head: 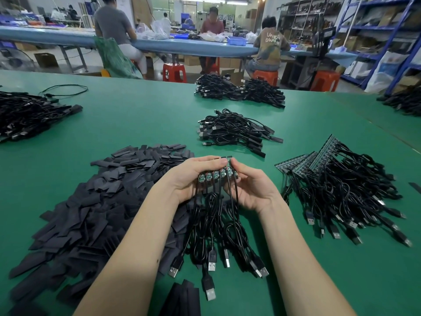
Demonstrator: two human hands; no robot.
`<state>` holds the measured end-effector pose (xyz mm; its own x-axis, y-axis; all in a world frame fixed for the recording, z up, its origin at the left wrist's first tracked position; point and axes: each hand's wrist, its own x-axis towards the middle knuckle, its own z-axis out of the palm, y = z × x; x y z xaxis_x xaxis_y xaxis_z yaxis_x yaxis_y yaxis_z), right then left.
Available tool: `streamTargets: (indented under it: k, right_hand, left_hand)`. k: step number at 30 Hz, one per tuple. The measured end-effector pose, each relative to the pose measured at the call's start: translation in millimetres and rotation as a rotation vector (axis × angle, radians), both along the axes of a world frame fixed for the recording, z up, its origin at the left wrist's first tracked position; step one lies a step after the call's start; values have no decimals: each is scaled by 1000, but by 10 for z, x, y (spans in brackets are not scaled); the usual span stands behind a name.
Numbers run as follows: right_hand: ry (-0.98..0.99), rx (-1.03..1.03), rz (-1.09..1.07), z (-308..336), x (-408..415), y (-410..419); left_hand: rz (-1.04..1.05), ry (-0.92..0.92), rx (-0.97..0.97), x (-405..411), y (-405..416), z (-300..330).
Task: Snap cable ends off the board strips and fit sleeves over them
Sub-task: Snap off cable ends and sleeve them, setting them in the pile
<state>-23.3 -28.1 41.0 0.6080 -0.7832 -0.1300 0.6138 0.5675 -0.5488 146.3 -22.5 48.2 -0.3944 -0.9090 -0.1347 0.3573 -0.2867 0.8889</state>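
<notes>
Both hands hold one board strip (215, 174) of several small green circuit boards above the green table. My left hand (193, 176) grips the strip's left part from behind. My right hand (250, 185) pinches the rightmost board (229, 167), which stands higher than the others. Black USB cables (218, 231) hang from the boards down to the table between my forearms. A large heap of flat black sleeves (95, 206) lies left of my hands. More board strips with cables (337, 179) lie piled to the right.
A pile of sleeved cables (234, 131) lies beyond my hands, another bundle (239, 90) at the far edge and one (29, 112) at far left. A few sleeves (182, 299) lie at the near edge. People sit at a blue bench (182, 46) behind.
</notes>
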Motion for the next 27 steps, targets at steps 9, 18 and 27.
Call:
streamTargets:
  k: [9, 18, 27]
  right_hand:
    - [21, -24, 2, -53, -17, -53]
    - [627, -219, -191, 114, -174, -107]
    - [654, -198, -253, 162, -80, -142]
  left_hand:
    - [-22, 42, 20, 7, 5, 19]
    - [301, -967, -393, 142, -63, 102]
    - [140, -495, -246, -85, 3, 131]
